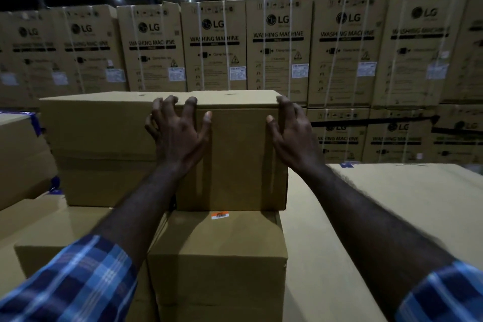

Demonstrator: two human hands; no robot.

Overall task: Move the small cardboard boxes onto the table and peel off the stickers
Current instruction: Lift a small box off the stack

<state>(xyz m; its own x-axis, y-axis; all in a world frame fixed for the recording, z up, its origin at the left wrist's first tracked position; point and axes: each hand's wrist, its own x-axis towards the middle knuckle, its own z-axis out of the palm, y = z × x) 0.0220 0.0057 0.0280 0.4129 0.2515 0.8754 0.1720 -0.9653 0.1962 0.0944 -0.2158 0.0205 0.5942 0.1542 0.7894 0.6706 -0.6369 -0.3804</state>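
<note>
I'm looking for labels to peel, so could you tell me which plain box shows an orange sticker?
The lower box, directly under the one both hands grip; its orange sticker sits on top.

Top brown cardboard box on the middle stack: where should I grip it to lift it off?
Grip the top brown cardboard box by its upper corners from the near side, as the left hand and right hand do now. Its near face is plain, without handles, and another brown box stands close along its left side.
</note>
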